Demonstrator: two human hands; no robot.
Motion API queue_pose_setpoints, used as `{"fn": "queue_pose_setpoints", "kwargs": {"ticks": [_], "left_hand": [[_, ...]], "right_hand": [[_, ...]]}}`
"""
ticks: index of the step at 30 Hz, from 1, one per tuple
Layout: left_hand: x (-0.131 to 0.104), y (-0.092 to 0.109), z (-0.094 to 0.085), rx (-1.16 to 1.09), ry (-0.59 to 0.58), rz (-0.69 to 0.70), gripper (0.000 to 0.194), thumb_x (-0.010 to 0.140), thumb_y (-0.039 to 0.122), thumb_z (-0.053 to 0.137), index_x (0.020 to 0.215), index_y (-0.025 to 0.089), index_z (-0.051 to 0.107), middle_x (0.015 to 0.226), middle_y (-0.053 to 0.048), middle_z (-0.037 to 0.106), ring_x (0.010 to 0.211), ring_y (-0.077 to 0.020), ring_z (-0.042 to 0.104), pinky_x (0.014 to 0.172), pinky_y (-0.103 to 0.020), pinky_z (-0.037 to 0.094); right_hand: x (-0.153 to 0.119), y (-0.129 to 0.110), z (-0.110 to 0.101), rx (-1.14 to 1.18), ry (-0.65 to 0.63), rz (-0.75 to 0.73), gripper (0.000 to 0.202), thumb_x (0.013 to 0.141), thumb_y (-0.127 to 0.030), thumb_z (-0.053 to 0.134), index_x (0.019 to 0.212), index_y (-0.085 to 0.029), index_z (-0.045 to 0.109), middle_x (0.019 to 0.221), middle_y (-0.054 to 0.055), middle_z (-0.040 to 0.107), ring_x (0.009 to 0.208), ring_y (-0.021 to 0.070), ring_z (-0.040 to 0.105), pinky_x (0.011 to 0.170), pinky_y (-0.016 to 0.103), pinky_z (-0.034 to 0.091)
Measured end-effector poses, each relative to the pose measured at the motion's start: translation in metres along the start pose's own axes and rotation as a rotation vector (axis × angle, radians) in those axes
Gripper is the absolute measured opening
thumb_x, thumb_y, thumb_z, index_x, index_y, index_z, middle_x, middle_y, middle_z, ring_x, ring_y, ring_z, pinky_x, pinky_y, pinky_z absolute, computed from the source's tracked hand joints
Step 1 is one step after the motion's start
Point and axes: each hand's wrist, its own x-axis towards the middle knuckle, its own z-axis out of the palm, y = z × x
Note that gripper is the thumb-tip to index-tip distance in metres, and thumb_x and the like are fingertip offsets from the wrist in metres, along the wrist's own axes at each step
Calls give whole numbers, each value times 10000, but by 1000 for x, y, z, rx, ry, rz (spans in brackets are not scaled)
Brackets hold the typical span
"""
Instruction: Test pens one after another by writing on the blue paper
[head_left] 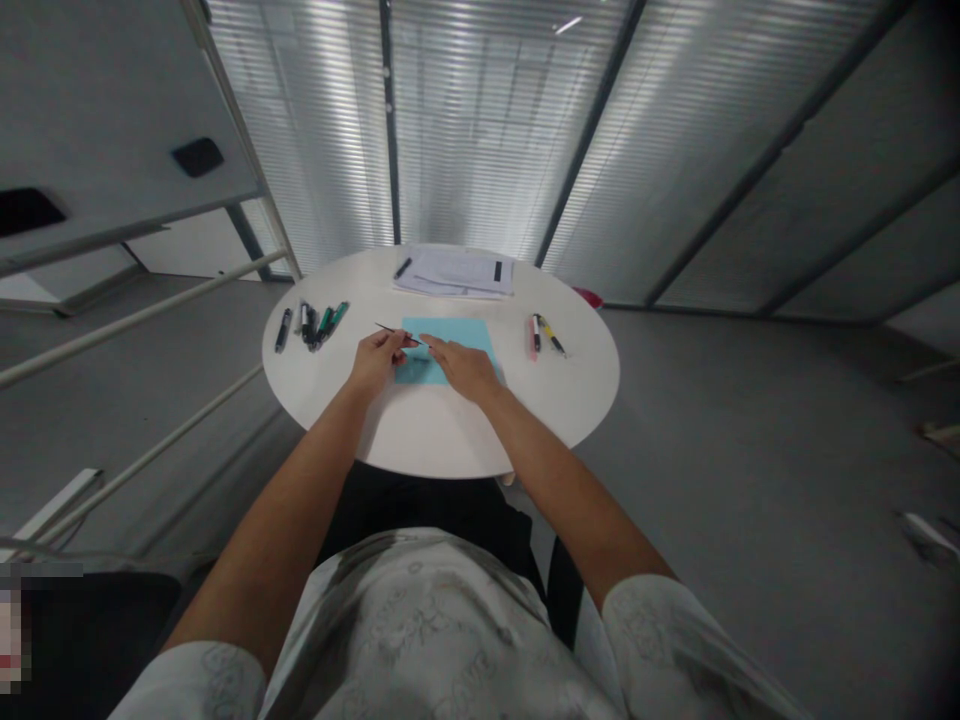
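Over a light blue sheet [450, 326] on the round white table, both my hands meet at a thin dark rod [387, 328], perhaps a slim pen or a refill. My left hand [379, 358] pinches the rod between its fingertips, and one end sticks out to the upper left. From the other side my right hand [469, 370] reaches in with fairly straight fingers, and the rod's right end runs in at its fingertips. Those fingertips partly hide that end. A small dark mark or shadow shows on the sheet under the hands.
Several dark and green pens or markers [309, 325] lie at the left of the table [439, 440]. A stack of papers [454, 272] sits at the far edge. On the right are a yellow-and-black pen [553, 335] and a black-and-white marker with something pink. White rails [150, 310] stand left.
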Motion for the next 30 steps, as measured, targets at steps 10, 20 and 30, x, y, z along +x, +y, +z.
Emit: {"fn": "queue_pose_setpoints", "kwargs": {"ticks": [10,20,30], "left_hand": [[3,0,-2,-84,21,-25,350,687,432,745,803,110,671,777,-96,704,498,-70,491,494,-231,392],[-1,0,-1,-31,-26,-11,367,699,448,731,817,104,679,797,-114,714,510,-74,486,518,-240,400],[-7,6,2,128,-121,-1,378,683,493,738,739,121,699,684,-98,684,554,-120,535,537,-260,383]], "right_hand": [[-2,0,-3,68,27,-48,423,1020,-387,251,1353,-301,498,1259,34,619,1100,204,597,865,319,473],[-1,-2,-4,121,-22,-51,410,1017,-388,268,1328,-275,510,1295,32,612,1114,206,595,900,325,459],[-1,-3,-3,140,4,-59,390,1017,-388,274,1308,-277,509,1279,31,620,1097,194,603,876,306,461]]}}
